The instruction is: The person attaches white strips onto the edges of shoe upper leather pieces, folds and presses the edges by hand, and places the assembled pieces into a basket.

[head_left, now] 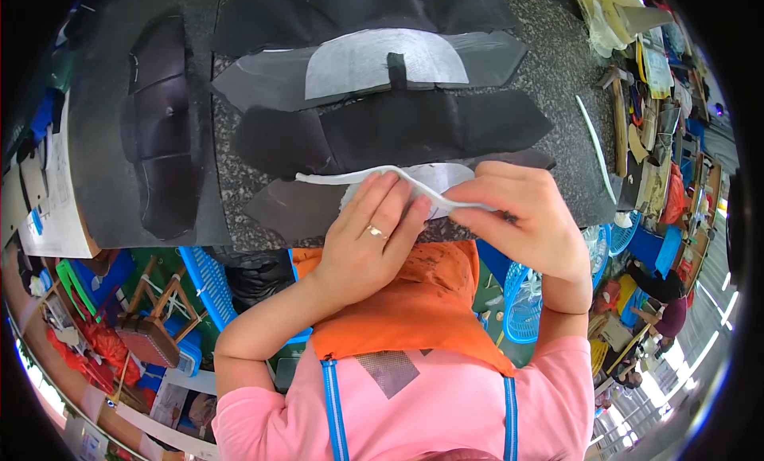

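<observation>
White strip, in the head view, is pinched between thumb and fingers of the right hand and touched by the left hand, whose grip cannot be told; a black panel is laid beyond both hands.

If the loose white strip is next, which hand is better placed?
Probably the right hand: it is nearer the loose strip, though it pinches the held strip. The left hand is farther off, touching the held strip too.
</observation>
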A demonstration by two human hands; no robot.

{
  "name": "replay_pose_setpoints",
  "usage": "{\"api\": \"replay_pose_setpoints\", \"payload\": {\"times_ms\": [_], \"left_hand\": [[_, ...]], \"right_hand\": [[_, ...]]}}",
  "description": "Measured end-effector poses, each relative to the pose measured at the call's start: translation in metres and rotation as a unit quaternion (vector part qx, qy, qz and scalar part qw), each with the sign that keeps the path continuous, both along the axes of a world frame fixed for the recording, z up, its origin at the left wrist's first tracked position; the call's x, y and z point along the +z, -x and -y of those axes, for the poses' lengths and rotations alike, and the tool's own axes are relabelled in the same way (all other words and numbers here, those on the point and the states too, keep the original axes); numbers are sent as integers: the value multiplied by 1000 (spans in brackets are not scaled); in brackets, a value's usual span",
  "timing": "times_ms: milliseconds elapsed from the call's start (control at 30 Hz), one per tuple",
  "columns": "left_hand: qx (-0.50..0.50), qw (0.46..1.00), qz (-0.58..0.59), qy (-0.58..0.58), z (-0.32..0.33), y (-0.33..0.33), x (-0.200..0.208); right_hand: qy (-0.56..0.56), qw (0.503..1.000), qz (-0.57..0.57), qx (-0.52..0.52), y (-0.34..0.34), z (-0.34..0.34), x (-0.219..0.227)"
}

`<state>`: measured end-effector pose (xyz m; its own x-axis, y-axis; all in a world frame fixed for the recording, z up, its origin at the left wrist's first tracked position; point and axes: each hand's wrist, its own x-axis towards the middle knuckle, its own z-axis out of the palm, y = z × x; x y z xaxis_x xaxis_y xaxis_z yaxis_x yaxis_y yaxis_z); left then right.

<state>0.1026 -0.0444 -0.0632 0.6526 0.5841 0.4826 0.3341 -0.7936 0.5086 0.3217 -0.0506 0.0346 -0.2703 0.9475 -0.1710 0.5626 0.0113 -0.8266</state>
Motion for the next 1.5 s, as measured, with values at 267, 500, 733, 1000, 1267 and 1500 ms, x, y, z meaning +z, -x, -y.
{"api": "replay_pose_setpoints", "payload": {"times_ms": [267, 500, 733, 1000, 1267, 1500], "left_hand": [[13, 1000, -18, -10, -1, -7, 3], [-10, 988, -152, -21, -19, -26, 20], [-32, 985, -168, -26, -25, -26, 24], [-37, 988, -140, -61, -20, -7, 22], [35, 946, 76, 314, 0, 3, 26], [164, 979, -114, -44, 13, 45, -5]], "right_hand": [[-10, 978, 157, -138, -9, 5, -33], [-70, 967, 212, -125, -17, 13, -32], [-26, 954, 217, -207, -31, 20, -32], [6, 913, 381, -148, -64, -17, -31], [-203, 919, 338, 10, 29, -47, -25], [-214, 951, 185, 121, 40, -36, -11]]}}
